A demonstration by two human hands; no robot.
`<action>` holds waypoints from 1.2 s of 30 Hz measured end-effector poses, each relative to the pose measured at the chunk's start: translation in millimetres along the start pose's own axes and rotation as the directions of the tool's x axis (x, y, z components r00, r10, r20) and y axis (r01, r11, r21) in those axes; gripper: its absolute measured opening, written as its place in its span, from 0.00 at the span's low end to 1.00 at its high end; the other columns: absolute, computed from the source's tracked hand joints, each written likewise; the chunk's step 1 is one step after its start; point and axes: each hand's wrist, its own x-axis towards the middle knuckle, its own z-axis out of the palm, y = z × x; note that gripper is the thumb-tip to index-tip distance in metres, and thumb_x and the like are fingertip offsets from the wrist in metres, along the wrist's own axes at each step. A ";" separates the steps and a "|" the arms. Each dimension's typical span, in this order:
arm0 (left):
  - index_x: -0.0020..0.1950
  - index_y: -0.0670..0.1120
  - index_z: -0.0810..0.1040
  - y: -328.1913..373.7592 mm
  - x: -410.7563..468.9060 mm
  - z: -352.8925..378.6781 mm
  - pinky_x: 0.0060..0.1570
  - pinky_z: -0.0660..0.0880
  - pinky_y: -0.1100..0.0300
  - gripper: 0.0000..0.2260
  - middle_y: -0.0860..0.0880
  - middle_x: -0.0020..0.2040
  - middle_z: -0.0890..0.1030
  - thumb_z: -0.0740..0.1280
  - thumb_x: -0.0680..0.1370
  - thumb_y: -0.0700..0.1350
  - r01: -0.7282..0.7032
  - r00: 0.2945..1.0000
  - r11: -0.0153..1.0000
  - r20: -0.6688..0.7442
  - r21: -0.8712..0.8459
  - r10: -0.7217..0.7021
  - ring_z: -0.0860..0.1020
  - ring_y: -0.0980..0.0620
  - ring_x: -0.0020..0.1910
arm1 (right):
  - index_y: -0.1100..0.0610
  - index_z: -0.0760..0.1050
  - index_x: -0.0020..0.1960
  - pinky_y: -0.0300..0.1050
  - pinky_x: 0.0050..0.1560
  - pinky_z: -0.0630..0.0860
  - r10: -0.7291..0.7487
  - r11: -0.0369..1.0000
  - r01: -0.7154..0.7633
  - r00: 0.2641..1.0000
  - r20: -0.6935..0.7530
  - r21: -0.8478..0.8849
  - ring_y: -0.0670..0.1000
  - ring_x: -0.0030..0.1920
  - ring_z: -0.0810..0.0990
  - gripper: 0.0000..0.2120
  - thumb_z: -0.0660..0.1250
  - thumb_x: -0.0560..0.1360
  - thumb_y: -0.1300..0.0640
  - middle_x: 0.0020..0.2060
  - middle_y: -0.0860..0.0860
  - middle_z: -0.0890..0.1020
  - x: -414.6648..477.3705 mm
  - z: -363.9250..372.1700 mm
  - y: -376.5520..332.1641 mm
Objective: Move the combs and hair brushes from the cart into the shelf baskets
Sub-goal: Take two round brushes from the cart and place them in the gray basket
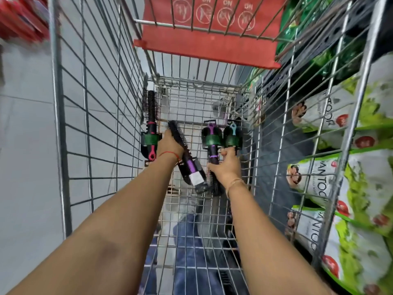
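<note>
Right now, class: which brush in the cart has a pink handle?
The round brush against the cart's left wall, untouched beside the left hand. The other brushes have purple or blue handles.

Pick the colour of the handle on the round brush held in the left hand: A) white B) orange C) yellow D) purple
D: the left hand grips a black round brush whose handle shows a purple stripe, inside the cart.

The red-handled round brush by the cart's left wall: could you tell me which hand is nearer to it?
Left. The left hand is right beside the red-handled brush; the right hand is across the cart.
</note>
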 end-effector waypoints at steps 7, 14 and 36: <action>0.63 0.46 0.74 -24.2 -8.5 15.1 0.58 0.70 0.48 0.21 0.39 0.64 0.71 0.65 0.71 0.34 -0.405 0.881 0.700 0.045 0.589 0.471 0.68 0.39 0.63 | 0.54 0.64 0.64 0.47 0.58 0.73 0.131 0.976 -0.142 0.988 0.080 0.163 0.56 0.55 0.74 0.33 0.75 0.64 0.58 0.60 0.59 0.71 -10.3 3.9 23.1; 0.76 0.52 0.56 -32.1 -16.8 26.6 0.74 0.54 0.50 0.37 0.43 0.77 0.56 0.61 0.70 0.31 -0.542 0.779 0.614 0.070 0.574 0.623 0.52 0.42 0.77 | 0.53 0.62 0.69 0.45 0.44 0.77 0.106 0.951 -0.143 0.983 0.147 0.275 0.55 0.47 0.76 0.40 0.71 0.61 0.72 0.51 0.55 0.73 -9.5 -13.2 18.4; 0.57 0.39 0.78 -26.8 -8.1 8.8 0.53 0.76 0.51 0.14 0.37 0.56 0.81 0.67 0.74 0.44 -0.142 0.988 0.931 -0.009 0.337 0.154 0.79 0.39 0.56 | 0.61 0.70 0.64 0.55 0.62 0.74 -0.085 0.948 0.100 0.994 0.063 -0.303 0.60 0.59 0.72 0.21 0.61 0.72 0.71 0.61 0.60 0.73 2.8 16.3 16.9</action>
